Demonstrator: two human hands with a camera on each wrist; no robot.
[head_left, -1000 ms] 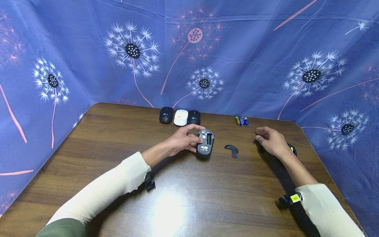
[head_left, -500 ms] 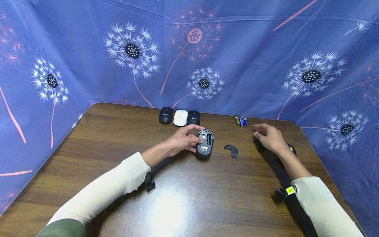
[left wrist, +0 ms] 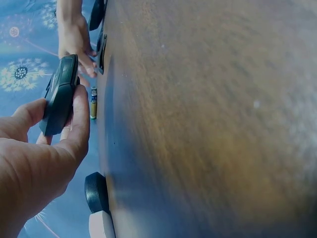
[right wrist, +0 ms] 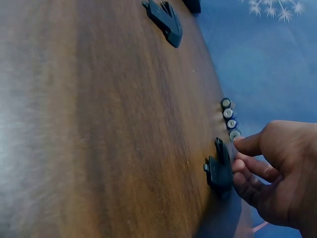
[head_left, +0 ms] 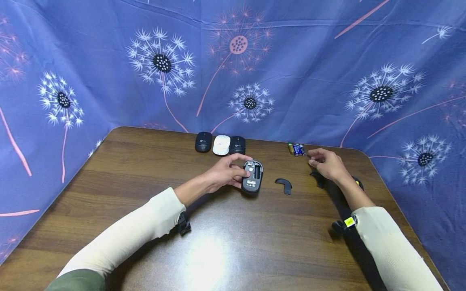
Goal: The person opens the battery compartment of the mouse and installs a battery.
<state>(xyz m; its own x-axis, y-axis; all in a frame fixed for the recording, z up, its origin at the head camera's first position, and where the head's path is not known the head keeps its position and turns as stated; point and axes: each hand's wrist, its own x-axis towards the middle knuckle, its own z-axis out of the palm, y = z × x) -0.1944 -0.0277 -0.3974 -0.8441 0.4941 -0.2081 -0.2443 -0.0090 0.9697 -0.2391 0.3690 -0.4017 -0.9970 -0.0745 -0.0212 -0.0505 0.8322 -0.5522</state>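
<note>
Black computer mouse, underside label too small to read: gripped in your left hand. Four batteries: just beside your right hand, loosely curled, empty.

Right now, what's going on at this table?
A person's left grip holds a dark mouse, its underside showing and battery slot uncovered. Their right grip is beside a row of batteries; whether it touches them is hard to tell. Two loose dark covers lie on the table, and three other mice sit near the back edge.
</note>
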